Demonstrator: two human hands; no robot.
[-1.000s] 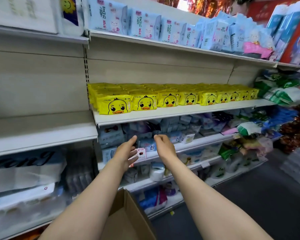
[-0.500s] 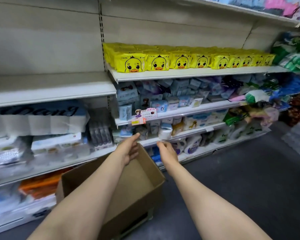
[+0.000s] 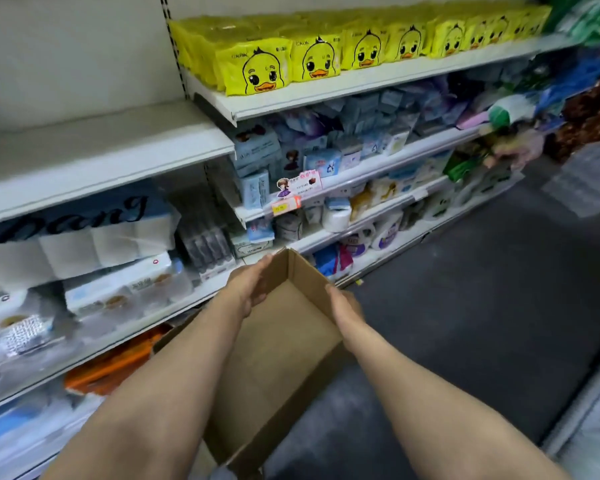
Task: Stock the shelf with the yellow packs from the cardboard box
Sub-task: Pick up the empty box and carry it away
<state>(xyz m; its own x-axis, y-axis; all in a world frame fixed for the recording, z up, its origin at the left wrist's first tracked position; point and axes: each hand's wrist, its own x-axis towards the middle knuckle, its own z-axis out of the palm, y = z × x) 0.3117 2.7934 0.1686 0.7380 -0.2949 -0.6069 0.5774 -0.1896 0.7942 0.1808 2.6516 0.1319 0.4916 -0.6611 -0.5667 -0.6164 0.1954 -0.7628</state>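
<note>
A row of yellow packs [image 3: 326,53] with duck faces fills the white shelf [image 3: 361,86] at the top of the view. Below, an open cardboard box [image 3: 278,344] stands on the floor; its inside shows only bare brown bottom. My left hand [image 3: 248,289] is over the box's far left wall with fingers straight, holding nothing. My right hand [image 3: 343,306] is at the box's right wall, fingers pointing down at the rim; whether it touches the cardboard is unclear.
An unstocked white shelf [image 3: 94,161] sits at the left, with tissue rolls [image 3: 77,244] beneath it. Lower shelves hold blue and white packs [image 3: 329,157] and bottles [image 3: 371,237]. Dark floor [image 3: 482,306] lies to the right of the box.
Both hands have dropped from shelf height down to the cardboard box. The view has tilted downward, so the box now shows fully.
</note>
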